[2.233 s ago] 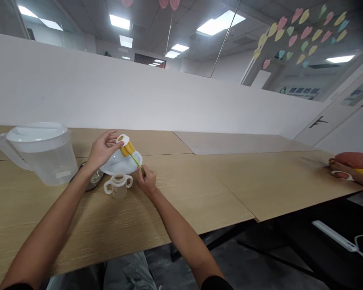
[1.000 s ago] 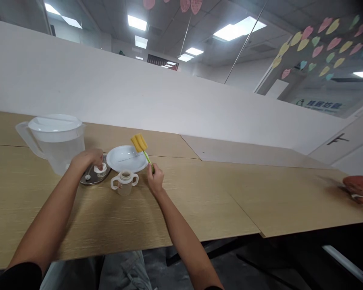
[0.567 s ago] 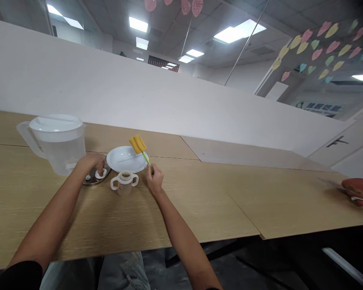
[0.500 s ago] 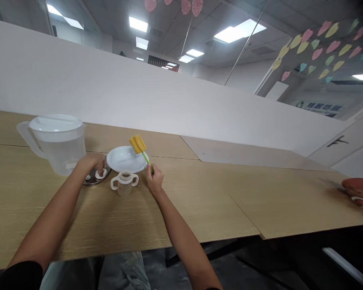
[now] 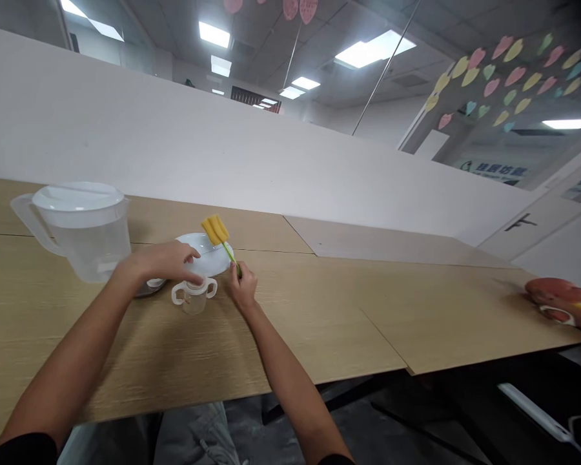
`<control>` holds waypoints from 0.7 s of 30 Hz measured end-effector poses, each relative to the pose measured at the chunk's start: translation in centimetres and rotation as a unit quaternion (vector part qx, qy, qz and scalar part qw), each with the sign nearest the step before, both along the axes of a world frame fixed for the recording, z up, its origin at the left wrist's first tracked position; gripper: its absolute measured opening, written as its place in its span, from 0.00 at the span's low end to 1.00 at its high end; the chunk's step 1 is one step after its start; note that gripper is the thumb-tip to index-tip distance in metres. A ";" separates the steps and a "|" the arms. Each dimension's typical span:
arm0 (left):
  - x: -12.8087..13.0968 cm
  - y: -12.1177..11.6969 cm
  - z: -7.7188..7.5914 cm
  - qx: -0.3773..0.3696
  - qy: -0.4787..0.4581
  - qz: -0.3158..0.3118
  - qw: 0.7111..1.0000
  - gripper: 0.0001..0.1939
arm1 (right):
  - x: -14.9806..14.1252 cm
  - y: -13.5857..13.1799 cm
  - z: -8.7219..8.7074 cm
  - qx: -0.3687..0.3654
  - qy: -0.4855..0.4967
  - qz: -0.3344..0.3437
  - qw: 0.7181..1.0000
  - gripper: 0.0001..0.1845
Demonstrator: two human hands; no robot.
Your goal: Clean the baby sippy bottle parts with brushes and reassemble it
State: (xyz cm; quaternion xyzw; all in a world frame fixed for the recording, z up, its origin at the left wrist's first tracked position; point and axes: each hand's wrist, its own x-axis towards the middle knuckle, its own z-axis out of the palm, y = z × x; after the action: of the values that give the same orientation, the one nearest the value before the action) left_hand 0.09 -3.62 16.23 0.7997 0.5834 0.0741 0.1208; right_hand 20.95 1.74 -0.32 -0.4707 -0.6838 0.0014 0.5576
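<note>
My right hand (image 5: pixel 243 287) is closed round the green handle of a bottle brush whose yellow sponge head (image 5: pixel 215 229) stands tilted over a white plate (image 5: pixel 208 257). My left hand (image 5: pixel 167 261) reaches over the top of a small clear two-handled cup (image 5: pixel 193 298), fingers curved down onto its rim; whether it holds anything is hidden. A small white ring piece (image 5: pixel 155 283) lies on a dark round tray (image 5: pixel 142 290) just left of the cup.
A large clear pitcher (image 5: pixel 77 229) with a white lid stands at the left on the wooden table (image 5: pixel 319 310). A white partition wall runs behind. At the far right edge another person's hand (image 5: pixel 559 300) rests by a red and yellow object.
My left hand put the white ring piece down on the dark tray, let go, and moved right onto the cup. My right hand keeps the brush upright over the plate.
</note>
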 end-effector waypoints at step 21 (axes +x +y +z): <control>2.8 -0.8 0.2 0.033 -0.006 -0.143 0.989 0.23 | -1.2 -0.6 0.9 -0.109 0.183 0.146 0.966 0.22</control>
State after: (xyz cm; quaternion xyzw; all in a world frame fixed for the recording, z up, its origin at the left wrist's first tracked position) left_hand 2.88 -4.42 16.40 0.8780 0.4597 0.0800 0.1067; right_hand 19.77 1.15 0.61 -0.4154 -0.6274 0.2432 0.6121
